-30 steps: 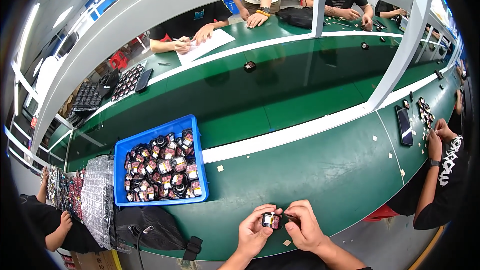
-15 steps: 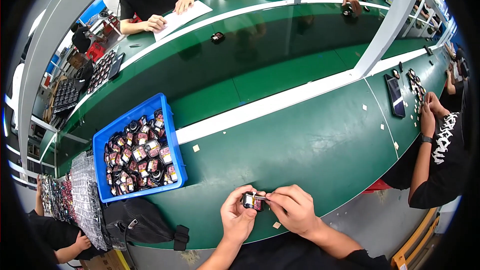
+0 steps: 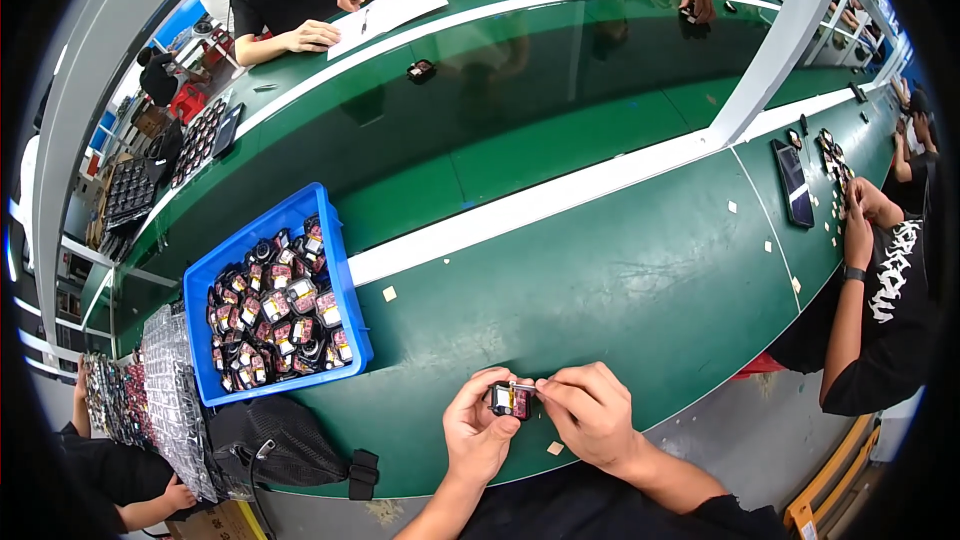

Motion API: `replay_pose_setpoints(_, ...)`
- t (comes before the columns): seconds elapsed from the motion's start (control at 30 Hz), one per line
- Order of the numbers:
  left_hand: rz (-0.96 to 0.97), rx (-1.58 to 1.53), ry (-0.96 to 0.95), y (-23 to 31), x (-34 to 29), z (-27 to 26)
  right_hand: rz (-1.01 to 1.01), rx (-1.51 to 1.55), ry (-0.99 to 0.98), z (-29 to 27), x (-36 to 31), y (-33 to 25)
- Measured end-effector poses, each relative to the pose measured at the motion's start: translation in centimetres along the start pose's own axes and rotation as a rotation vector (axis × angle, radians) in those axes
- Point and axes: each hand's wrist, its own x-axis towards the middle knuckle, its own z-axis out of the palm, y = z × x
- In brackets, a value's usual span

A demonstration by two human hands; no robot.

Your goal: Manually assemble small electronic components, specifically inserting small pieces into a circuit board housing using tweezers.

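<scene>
A small black-cased electronic unit (image 3: 511, 403), with a white block and a reddish board in its open face, is held by its edges in my left hand (image 3: 474, 445). Thumb and fingers of my right hand (image 3: 594, 422) pinch a thin silvery tool (image 3: 524, 387), whose end lies over the unit's upper edge; its exact kind is too small to make out. Both hands are close together above the near table edge. Beside my right hand, a small beige square (image 3: 555, 448) rests on the green table (image 3: 600, 310).
A blue bin (image 3: 362, 325) full of similar units stands to the left, with a black bag (image 3: 285, 440) nearer me. Past the white rail runs a green conveyor (image 3: 560, 90) carrying one unit (image 3: 421, 71). Co-workers sit opposite and at right, near a phone (image 3: 792, 183).
The unit in my left hand has turned so more of its open face shows. My right hand keeps the tool at its edge. Across the conveyor, another person's hands moved over the white paper.
</scene>
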Motion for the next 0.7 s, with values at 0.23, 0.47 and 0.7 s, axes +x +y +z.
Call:
replay_pose_setpoints(0.23,0.008,0.009,0.000,0.18,0.15,0.27,0.028,0.014,0.027,0.25,-0.01,-0.08)
replay_pose_setpoints(0.47,0.037,0.084,-0.010,0.12,0.02,0.32,0.018,0.008,0.027,0.21,-0.15,-0.02)
replay_pose_setpoints(0.7,0.047,0.100,-0.008,0.13,0.00,0.35,0.082,0.104,0.010,-0.09,-0.05,-0.08)
